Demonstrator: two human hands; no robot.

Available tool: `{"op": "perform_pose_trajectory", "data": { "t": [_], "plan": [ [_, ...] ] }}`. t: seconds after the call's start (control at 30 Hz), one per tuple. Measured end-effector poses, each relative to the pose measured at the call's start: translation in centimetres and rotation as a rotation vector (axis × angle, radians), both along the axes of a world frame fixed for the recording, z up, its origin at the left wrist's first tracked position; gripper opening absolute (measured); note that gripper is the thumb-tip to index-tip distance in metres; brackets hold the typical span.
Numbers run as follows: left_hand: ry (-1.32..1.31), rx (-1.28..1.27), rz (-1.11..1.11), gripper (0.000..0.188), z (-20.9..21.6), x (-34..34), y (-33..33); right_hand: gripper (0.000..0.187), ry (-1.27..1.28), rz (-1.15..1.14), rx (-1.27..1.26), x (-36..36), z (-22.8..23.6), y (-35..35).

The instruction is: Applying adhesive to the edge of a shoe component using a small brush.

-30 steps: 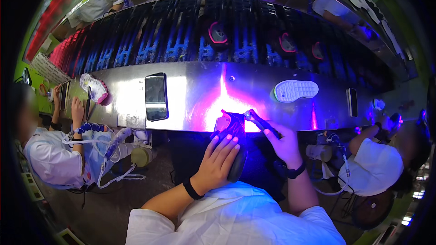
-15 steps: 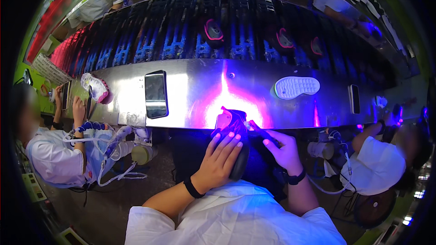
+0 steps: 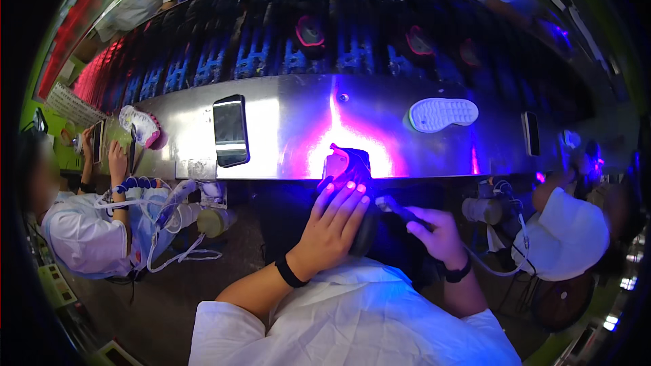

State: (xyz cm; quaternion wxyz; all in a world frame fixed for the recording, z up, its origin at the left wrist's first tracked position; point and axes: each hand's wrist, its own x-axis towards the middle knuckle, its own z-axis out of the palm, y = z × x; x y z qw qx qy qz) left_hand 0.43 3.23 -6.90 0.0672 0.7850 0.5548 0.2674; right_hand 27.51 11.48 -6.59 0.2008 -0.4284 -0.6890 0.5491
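Left hand [image 3: 333, 230] partly hides shoe [image 3: 358, 163]

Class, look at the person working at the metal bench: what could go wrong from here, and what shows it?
1. The dark shoe might slip: it reaches past the near edge of the bench, with the left hand spread over it.

2. The brush-like tool in the right hand could touch the left fingers, since its head is close beside them.

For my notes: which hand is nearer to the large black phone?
Left: the left hand is below and right of the phone; the right hand is farther right.
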Motion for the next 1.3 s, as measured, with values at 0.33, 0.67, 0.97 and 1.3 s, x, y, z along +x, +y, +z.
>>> {"op": "perform_pose_trajectory", "data": {
  "t": [0.33, 0.67, 0.97, 1.3],
  "plan": [
    [-0.047, 0.0, 0.066, 0.072, 1.3, 3.0, 0.3, 0.035, -0.038, -0.008, 0.002, 1.5, 2.4, 0.8],
    [-0.033, 0.046, 0.156, 0.08, 3.3, 6.1, 2.0, 0.037, 0.057, -0.058, 0.032, 3.4, 3.6, 0.2],
    [0.02, -0.007, 0.231, 0.08, 5.1, 8.1, 4.9, 0.036, 0.064, -0.09, -0.073, 5.9, 3.6, -0.6],
    [0.047, 0.048, 0.275, 0.069, 6.1, 9.5, 10.0, 0.035, 0.041, -0.344, 0.12, 5.6, 4.2, -0.9]
  ]
}}
